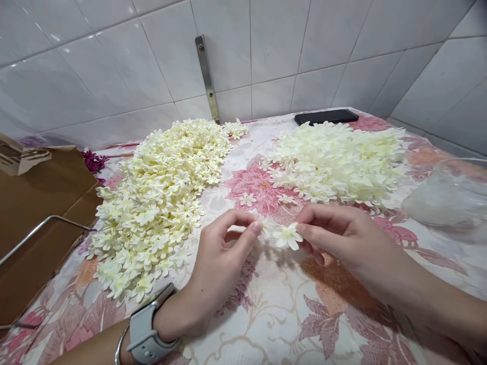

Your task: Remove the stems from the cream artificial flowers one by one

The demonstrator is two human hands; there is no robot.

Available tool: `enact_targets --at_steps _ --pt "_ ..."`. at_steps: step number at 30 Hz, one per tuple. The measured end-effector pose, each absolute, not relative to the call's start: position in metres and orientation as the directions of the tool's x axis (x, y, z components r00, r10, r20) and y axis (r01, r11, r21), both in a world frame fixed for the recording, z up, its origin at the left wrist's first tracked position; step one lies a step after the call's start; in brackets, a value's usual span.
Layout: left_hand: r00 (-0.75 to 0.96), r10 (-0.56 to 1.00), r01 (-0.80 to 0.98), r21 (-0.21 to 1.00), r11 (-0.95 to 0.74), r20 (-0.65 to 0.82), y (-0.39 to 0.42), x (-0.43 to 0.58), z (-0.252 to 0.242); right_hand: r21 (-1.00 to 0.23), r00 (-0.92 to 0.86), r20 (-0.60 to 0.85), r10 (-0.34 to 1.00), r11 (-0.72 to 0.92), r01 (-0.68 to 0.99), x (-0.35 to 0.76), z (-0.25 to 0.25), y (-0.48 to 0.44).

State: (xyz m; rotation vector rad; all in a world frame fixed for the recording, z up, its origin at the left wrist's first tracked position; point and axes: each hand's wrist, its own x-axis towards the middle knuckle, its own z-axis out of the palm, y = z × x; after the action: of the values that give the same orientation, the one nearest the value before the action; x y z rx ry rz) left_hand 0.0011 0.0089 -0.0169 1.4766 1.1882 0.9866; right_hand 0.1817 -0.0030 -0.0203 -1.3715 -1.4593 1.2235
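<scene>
In front of me my right hand [338, 230] pinches a pale cream artificial flower [288, 236] by the edge of its petals, between thumb and fingers. My left hand [228, 248], with a watch at its wrist, has thumb and index finger pressed together on a blurred whitish flower [268, 229] just left of it. The two flowers touch or overlap; I cannot tell whether they are joined. Two loose small flowers, one [247, 199] on the left and one [286, 199] on the right, lie on the cloth just beyond my hands.
A large heap of cream flowers [163, 203] lies left, and a paler heap [338, 162] right. Behind that heap is a black phone [326, 116]. A cardboard box [45, 203] with a metal wire stands far left; a clear plastic bag [449, 195] lies far right. Tiled wall [274, 45] borders the table.
</scene>
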Motion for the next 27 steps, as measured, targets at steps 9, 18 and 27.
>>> enact_targets --at_steps 9,18,27 --pt "0.172 0.984 0.308 0.946 -0.101 0.049 0.018 -0.003 -0.015 -0.985 -0.095 -0.031 0.995 -0.014 0.173 0.183 -0.021 -0.003" --pt "0.356 0.910 0.156 0.974 0.164 -0.210 0.011 0.003 -0.010 -0.821 -0.144 0.301 0.943 0.333 0.464 0.179 -0.022 -0.011" --pt "0.366 0.886 0.049 0.956 0.289 -0.286 0.007 0.005 -0.010 -0.530 -0.387 0.447 0.806 0.587 0.611 0.178 -0.025 -0.008"
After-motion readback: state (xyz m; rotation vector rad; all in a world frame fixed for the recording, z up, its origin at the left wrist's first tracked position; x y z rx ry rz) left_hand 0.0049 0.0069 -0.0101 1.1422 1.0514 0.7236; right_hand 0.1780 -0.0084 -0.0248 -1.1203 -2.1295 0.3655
